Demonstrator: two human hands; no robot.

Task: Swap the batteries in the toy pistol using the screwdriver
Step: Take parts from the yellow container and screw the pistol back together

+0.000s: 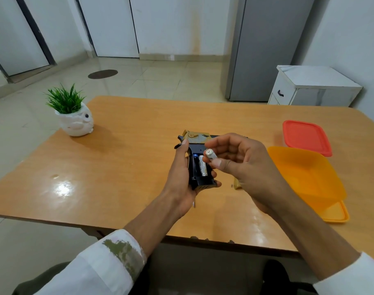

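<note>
My left hand (180, 179) grips the black and gold toy pistol (197, 150) above the table, grip toward me, its battery bay uncovered. One silver battery (203, 168) lies in the bay's right slot; the left slot beside it looks dark. My right hand (239, 160) pinches a second silver battery (210, 155) between thumb and forefinger, just right of the bay and slightly above it. A small gold piece (237, 184), probably the bay cover, lies on the table under my right hand. A thin metal tip (194, 204) pokes out below my left palm; the screwdriver is otherwise hidden.
The wooden table (118, 167) carries a white owl pot with a green plant (75, 116) at the far left. An orange tub (307, 177) sits at the right on an orange lid (337, 213), with a red-lidded box (306, 137) behind it.
</note>
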